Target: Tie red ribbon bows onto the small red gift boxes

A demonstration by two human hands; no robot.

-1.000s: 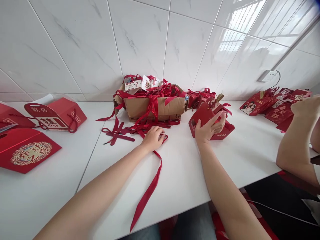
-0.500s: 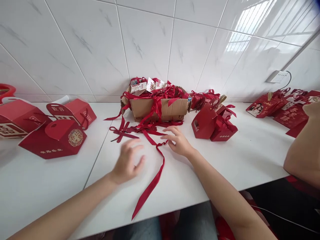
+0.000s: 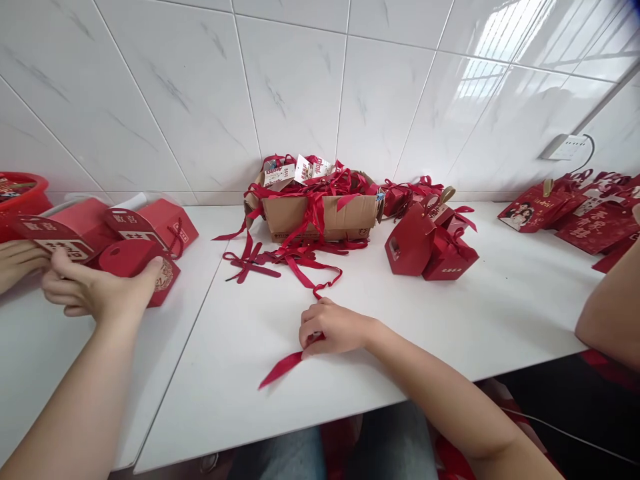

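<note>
Ribbon [image 3: 281, 371] lies on the white table [image 3: 240, 400] near its front edge, caught in the right hand [image 3: 327, 327]. Those fingers are curled together and clamped on it close to one end, which leaves a short pointed tail free. The left hand [image 3: 103, 287] is at a red box [image 3: 127, 257], thumb spread well away from the fingers and laid along one side, probably to span its width (whether it grips, I cannot tell, as the hand hides the contact). Beyond it, another person's hand [image 3: 20, 265] is near the neighbouring box [image 3: 75, 230]. Behind the ribbon, a carton [image 3: 325, 217] stands before the tiled wall [image 3: 300, 80], heaped with more strips, seemingly to keep them together.
</note>
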